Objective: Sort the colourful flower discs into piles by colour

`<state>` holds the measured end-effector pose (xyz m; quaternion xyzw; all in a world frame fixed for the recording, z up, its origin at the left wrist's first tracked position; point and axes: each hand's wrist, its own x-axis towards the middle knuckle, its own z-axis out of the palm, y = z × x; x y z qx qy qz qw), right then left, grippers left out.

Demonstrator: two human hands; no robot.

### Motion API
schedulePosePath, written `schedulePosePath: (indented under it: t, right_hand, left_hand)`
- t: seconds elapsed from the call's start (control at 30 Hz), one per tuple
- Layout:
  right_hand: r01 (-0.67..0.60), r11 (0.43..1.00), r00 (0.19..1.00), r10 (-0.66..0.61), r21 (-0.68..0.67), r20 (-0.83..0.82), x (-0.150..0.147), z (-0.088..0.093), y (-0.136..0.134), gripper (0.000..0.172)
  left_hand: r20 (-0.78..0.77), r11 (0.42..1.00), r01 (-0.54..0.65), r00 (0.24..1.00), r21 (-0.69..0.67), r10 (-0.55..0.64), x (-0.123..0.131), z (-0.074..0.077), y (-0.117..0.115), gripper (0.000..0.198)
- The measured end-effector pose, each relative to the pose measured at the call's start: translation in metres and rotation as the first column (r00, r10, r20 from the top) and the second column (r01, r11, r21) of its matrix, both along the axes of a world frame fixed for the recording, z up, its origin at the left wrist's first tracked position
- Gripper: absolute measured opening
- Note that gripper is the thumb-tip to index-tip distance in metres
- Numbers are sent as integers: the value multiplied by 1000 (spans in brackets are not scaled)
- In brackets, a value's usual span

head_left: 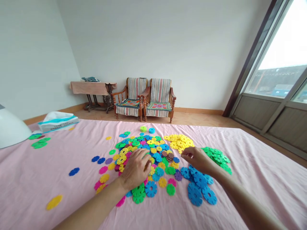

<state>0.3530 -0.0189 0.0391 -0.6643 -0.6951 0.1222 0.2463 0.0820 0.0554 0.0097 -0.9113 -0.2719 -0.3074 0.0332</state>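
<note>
My left hand (137, 166) lies over a mixed heap of slotted plastic snowflake discs (157, 156), its fingers stretched forward and the thumb apart. Its fingertips touch or hover just above the discs; which of the two I cannot tell. My right hand (197, 158) hangs just right of the heap, fingers loosely bent with a gap by the thumb, and no disc shows in it. Around it are a pile of yellow discs (179, 141), a pile of green discs (217, 157) and a pile of large blue discs (199, 183).
A pink cloth (79, 156) covers the table. Loose discs, including a yellow disc (54, 202) and a dark blue disc (74, 172), lie at left. A tissue box (59, 123) and a white rounded object (11, 129) stand far left. Two wooden chairs (160, 92) are beyond.
</note>
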Motion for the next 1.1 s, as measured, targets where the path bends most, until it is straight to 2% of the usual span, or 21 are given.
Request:
schedulePosePath:
  t: [0.13,0.23,0.37,0.53,0.7,0.83,0.93,1.1]
  right_hand:
    - [51,995,990,-62,89,125,-28,-11,34,24]
    - [76,993,973,-94,92,211,-43,-21,56,30]
    - [107,992,967,-120,68,224,-49,-30,77,32]
    - [152,985,970,-164,78,177,-50,-32,84,25]
    - [192,977,978,-197,88,64,-43,-27,78,18]
    - [194,977,981,-193,90,-11,-22,-18,59,15]
    - [154,987,987,-151,54,-60,1,-11,37,17]
    - [12,997,959,-32,-74,-282,39,-6,1,29]
  left_hand:
    - [-48,999,-41,998,7,42,-1,1,-1,7]
    - [-80,997,-67,994,38,70,-1,4,-2,4]
    - [-103,992,-104,988,67,111,-2,5,-3,6]
    - [-103,991,-116,987,62,122,-2,2,-2,4]
    - [-112,992,-114,986,57,120,-2,3,-2,4]
    - [-125,990,-124,984,61,130,-2,4,-3,7]
    - [-126,990,-123,983,66,131,-2,5,-3,8]
    - [-146,989,-125,980,80,136,0,6,-2,13]
